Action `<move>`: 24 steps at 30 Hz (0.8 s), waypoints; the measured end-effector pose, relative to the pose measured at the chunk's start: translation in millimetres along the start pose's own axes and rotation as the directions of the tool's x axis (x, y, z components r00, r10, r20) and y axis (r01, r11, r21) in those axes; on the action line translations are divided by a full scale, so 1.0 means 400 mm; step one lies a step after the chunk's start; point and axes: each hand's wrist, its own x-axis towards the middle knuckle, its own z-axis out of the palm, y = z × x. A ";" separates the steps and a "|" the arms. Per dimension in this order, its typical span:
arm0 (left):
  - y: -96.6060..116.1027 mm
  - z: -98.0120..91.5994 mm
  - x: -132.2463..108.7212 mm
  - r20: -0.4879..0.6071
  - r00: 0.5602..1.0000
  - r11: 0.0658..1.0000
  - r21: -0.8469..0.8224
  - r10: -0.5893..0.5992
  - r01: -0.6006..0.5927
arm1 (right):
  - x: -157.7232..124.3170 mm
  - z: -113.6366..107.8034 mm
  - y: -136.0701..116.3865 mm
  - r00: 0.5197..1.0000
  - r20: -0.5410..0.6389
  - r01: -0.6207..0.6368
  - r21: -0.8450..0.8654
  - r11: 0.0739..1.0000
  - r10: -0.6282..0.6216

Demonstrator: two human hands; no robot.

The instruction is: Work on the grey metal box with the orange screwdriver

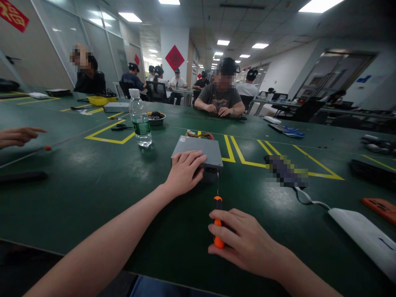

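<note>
A grey metal power supply unit [200, 149] lies on the green table, with a bundle of coloured wires [202, 135] at its far side. My left hand [185, 173] grips its near left part, fingers across the top and the thumb by the front edge. In my right hand [238, 235] is a screwdriver [218, 222] with an orange and black handle, held between thumb and fingers. Its thin shaft points away from me, and the tip reaches the unit's near right corner. Whether the tip sits in a screw is too small to tell.
A water bottle [140, 119] stands left of the unit, before a metal bowl [156, 119]. To the right lie a blurred dark object [286, 170], a white device [361, 231] with a cable, and an orange phone case [380, 208]. Another person's hand [20, 136] is at left; a person [221, 93] sits opposite.
</note>
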 end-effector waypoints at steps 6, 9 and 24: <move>0.000 -0.001 0.000 0.002 1.000 1.000 0.004 0.001 -0.001 | -0.005 -0.014 -0.004 0.996 0.044 -0.077 0.086 0.993 0.073; 0.000 -0.002 0.000 0.008 1.000 1.000 0.000 0.000 0.000 | 0.002 -0.023 -0.007 0.999 0.034 -0.004 -0.009 1.000 0.005; -0.004 -0.015 -0.002 -0.011 1.000 0.998 0.064 -0.005 0.006 | -0.001 -0.020 0.001 0.998 -0.064 0.012 -0.053 0.999 -0.015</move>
